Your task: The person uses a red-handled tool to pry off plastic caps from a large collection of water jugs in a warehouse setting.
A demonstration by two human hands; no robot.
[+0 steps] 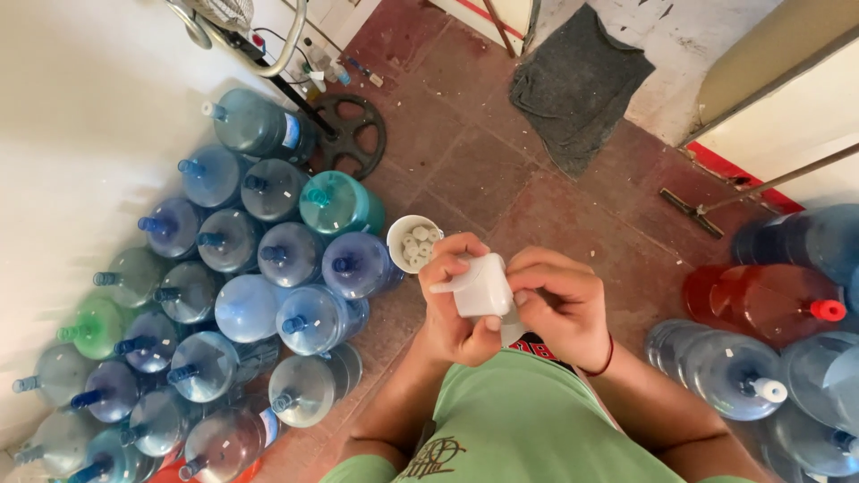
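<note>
Single head view, looking steeply down, close over chest; floor beyond.

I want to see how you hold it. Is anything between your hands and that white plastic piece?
Nothing visible. The left hand and right hand both grip the white plastic piece directly, fingers touching it, above the small white tub on the floor.

Open reddish tiled floor (465, 152) runs through the middle of the frame, free up to the grey cloth (577, 85) at upper centre. Left of it, tightly packed blue and green plastic water jugs (242, 304) block the way. At lower right, more blue jugs (743, 376) and a red jug (761, 300) crowd the edge. A small white tub of caps (413, 243) stands just beside the left cluster.
</note>
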